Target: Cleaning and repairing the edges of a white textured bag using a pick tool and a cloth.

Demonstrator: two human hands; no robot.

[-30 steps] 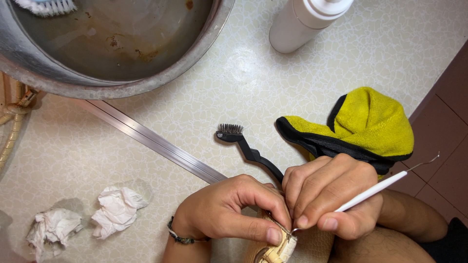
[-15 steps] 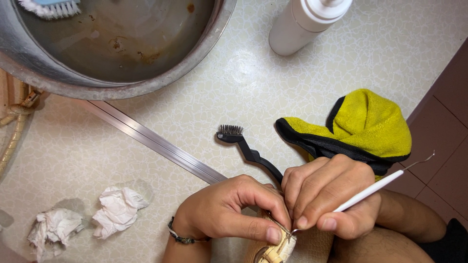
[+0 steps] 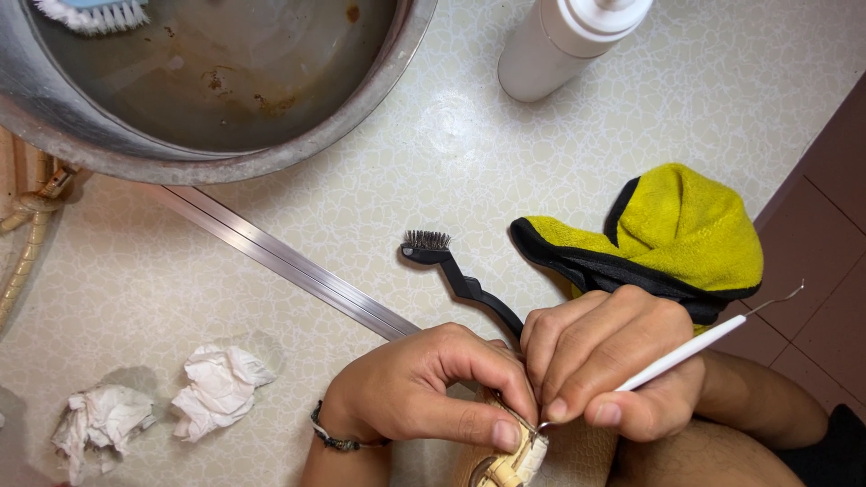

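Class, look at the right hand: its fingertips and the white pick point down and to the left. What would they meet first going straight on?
Most likely the small cream object pinched by the left hand; the right hand drives its white pick onto it.

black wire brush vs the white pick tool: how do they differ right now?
The black wire brush lies untouched on the floor; the white pick tool is gripped in the right hand. The brush has a thick, bent black handle; the pick is a thin, straight white stick. The brush ends in a bristle tuft, the pick in fine wire hooks. Both are small hand tools.
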